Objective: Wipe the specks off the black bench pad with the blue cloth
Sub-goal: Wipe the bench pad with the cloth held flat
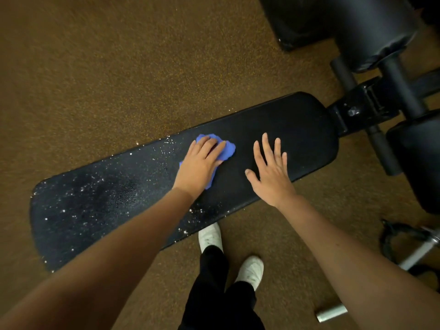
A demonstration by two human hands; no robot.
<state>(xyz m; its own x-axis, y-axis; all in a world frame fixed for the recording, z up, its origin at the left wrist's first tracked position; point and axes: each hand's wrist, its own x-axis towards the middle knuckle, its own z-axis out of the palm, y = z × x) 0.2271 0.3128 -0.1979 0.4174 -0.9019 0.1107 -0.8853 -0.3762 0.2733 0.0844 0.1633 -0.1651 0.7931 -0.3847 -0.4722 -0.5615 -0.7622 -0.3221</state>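
Roughly half done: black bench pad (297,129) clean at right of frame, specks (78,194) remain lower left. Left hand (198,163) presses blue cloth (228,150) flat mid-pad; right hand (271,170) splayed, empty.

Black bench pad (285,129) peppered with white specks (83,189) on the left, blue cloth (228,148), speckled brown floor (107,67), white shoes (210,236), black trousers (214,294).
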